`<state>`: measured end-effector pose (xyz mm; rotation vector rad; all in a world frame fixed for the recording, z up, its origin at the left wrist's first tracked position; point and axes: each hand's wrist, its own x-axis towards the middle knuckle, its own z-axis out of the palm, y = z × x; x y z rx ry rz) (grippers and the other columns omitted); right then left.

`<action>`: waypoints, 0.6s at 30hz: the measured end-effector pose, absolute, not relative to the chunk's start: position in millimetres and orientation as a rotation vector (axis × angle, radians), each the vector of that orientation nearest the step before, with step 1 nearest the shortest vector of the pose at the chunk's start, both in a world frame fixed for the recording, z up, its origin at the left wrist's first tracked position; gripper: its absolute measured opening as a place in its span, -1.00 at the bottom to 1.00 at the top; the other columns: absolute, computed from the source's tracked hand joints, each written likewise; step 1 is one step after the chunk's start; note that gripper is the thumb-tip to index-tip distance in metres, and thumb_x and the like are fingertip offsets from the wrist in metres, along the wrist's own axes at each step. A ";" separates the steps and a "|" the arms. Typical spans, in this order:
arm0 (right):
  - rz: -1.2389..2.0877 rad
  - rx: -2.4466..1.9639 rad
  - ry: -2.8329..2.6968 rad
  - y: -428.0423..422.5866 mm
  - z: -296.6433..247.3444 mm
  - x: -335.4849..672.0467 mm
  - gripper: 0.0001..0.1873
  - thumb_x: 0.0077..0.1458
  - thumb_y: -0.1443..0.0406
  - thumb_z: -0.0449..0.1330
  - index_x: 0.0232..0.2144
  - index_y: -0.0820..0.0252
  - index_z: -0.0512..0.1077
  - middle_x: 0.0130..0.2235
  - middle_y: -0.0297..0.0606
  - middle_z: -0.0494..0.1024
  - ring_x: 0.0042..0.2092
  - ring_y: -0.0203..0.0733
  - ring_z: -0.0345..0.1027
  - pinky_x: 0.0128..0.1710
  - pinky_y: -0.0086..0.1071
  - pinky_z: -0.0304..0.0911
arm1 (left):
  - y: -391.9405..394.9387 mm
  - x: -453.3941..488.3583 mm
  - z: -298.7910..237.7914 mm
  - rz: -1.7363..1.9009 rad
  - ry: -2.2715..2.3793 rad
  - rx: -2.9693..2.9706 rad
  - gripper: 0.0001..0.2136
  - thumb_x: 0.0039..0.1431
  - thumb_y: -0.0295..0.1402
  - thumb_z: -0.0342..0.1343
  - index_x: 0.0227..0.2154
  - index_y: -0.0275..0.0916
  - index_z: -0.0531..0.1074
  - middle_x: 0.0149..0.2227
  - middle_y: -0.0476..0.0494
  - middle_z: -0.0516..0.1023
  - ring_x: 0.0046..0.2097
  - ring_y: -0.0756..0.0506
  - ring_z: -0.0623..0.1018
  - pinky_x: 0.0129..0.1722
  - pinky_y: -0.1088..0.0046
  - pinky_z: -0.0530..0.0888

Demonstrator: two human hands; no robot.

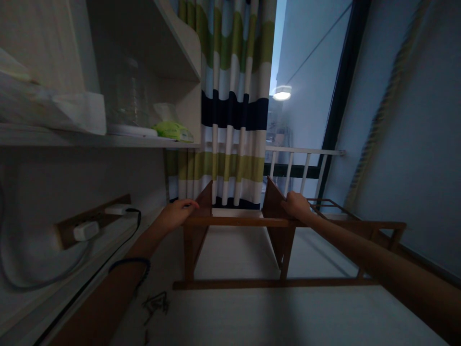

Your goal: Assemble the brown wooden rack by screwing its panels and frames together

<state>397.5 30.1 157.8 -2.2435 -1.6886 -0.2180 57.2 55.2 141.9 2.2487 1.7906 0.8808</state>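
Note:
A brown wooden frame (237,222), like a small rack or chair lying on a pale surface, stands in the middle of the view. My left hand (177,213) grips its left upper corner. My right hand (297,205) is closed on its right upper corner beside a slanted wooden panel (274,197). Both arms reach forward from the bottom corners. A dark band (130,263) circles my left forearm.
A striped green, white and navy curtain (234,96) hangs behind the frame. White shelves (108,140) at the left hold a clear jar and a green packet (173,130). Chargers sit in a wall socket strip (90,223) with cables. A white railing (304,166) and window stand at the right.

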 end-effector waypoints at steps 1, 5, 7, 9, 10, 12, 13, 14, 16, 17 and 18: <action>-0.229 -2.254 -1.677 29.4 158.0 397.4 -0.66 0.03 0.27 -0.01 -0.20 0.40 0.37 -0.19 0.06 0.44 -0.12 0.00 0.32 -0.23 -0.30 0.24 | 55.7 57.2 141.8 0.886 1.794 2.248 -0.64 -0.06 -0.21 -0.20 -0.35 -0.21 0.45 -0.26 -0.06 0.50 -0.24 -0.12 0.47 -0.26 0.45 0.33; -0.264 -2.292 -1.636 27.9 158.1 397.2 -0.65 0.01 0.26 0.00 -0.20 0.40 0.37 -0.20 0.07 0.45 -0.13 0.03 0.32 -0.25 -0.30 0.25 | 58.4 56.7 140.3 0.903 1.789 2.266 -0.64 -0.06 -0.21 -0.19 -0.35 -0.20 0.46 -0.25 -0.05 0.51 -0.20 -0.10 0.46 -0.24 0.49 0.32; -0.271 -2.296 -1.628 27.0 158.1 396.7 -0.64 0.00 0.26 0.00 -0.20 0.39 0.37 -0.20 0.07 0.44 -0.13 0.03 0.33 -0.26 -0.29 0.25 | 58.0 56.7 140.1 0.897 1.805 2.260 -0.65 -0.06 -0.21 -0.19 -0.35 -0.19 0.46 -0.26 -0.04 0.51 -0.23 -0.09 0.46 -0.28 0.49 0.32; -0.273 -2.296 -1.627 25.6 158.4 395.7 -0.64 0.00 0.26 -0.01 -0.20 0.38 0.37 -0.19 0.07 0.44 -0.14 0.03 0.33 -0.27 -0.29 0.26 | 56.4 57.3 140.6 0.891 1.815 2.247 -0.64 -0.05 -0.21 -0.19 -0.34 -0.19 0.46 -0.27 -0.03 0.51 -0.28 -0.08 0.47 -0.35 0.50 0.33; -0.275 -2.294 -1.631 24.7 158.5 395.1 -0.64 0.00 0.26 -0.01 -0.20 0.38 0.37 -0.19 0.06 0.44 -0.14 0.04 0.33 -0.27 -0.28 0.26 | 55.6 57.7 140.9 0.887 1.816 2.246 -0.64 -0.05 -0.21 -0.20 -0.34 -0.19 0.46 -0.28 -0.03 0.51 -0.30 -0.08 0.47 -0.37 0.51 0.33; -0.276 -2.292 -1.641 23.0 158.8 394.2 -0.64 0.00 0.26 -0.01 -0.20 0.38 0.38 -0.21 0.06 0.45 -0.14 0.04 0.33 -0.27 -0.28 0.26 | 54.5 58.2 141.4 0.883 1.816 2.247 -0.64 -0.06 -0.20 -0.19 -0.34 -0.20 0.46 -0.29 -0.03 0.51 -0.32 -0.08 0.46 -0.40 0.51 0.32; -0.277 -2.290 -1.646 22.3 158.7 394.0 -0.65 0.00 0.27 -0.01 -0.21 0.38 0.38 -0.21 0.06 0.45 -0.14 0.04 0.33 -0.27 -0.27 0.26 | 54.5 58.1 141.5 0.881 1.819 2.246 -0.64 -0.06 -0.20 -0.19 -0.34 -0.20 0.46 -0.30 -0.03 0.51 -0.33 -0.08 0.46 -0.40 0.51 0.32; -0.279 -2.288 -1.651 21.8 158.6 393.9 -0.65 0.00 0.27 -0.02 -0.21 0.39 0.38 -0.22 0.07 0.45 -0.15 0.04 0.33 -0.27 -0.27 0.26 | 54.8 57.9 141.3 0.877 1.821 2.245 -0.64 -0.06 -0.20 -0.19 -0.34 -0.20 0.46 -0.30 -0.04 0.51 -0.33 -0.08 0.46 -0.41 0.51 0.32; -0.285 -2.283 -1.658 21.3 157.9 394.2 -0.64 0.00 0.27 -0.02 -0.21 0.40 0.38 -0.21 0.08 0.45 -0.14 0.04 0.33 -0.27 -0.27 0.25 | 56.1 57.2 140.5 0.882 1.814 2.237 -0.63 -0.06 -0.20 -0.19 -0.33 -0.21 0.46 -0.32 -0.06 0.51 -0.33 -0.09 0.46 -0.41 0.50 0.32; -0.288 -2.280 -1.662 21.3 157.5 394.6 -0.64 0.00 0.27 -0.02 -0.20 0.40 0.38 -0.21 0.08 0.44 -0.14 0.04 0.33 -0.27 -0.26 0.25 | 56.8 56.9 140.1 0.889 1.805 2.234 -0.63 -0.06 -0.20 -0.19 -0.33 -0.22 0.46 -0.32 -0.07 0.51 -0.32 -0.09 0.46 -0.40 0.50 0.32; -0.292 -2.278 -1.664 21.4 157.2 395.0 -0.64 0.01 0.27 -0.02 -0.20 0.40 0.37 -0.21 0.08 0.44 -0.13 0.04 0.32 -0.26 -0.26 0.25 | 57.3 56.6 139.7 0.897 1.794 2.234 -0.63 -0.06 -0.20 -0.19 -0.33 -0.22 0.46 -0.32 -0.08 0.50 -0.30 -0.10 0.46 -0.38 0.49 0.32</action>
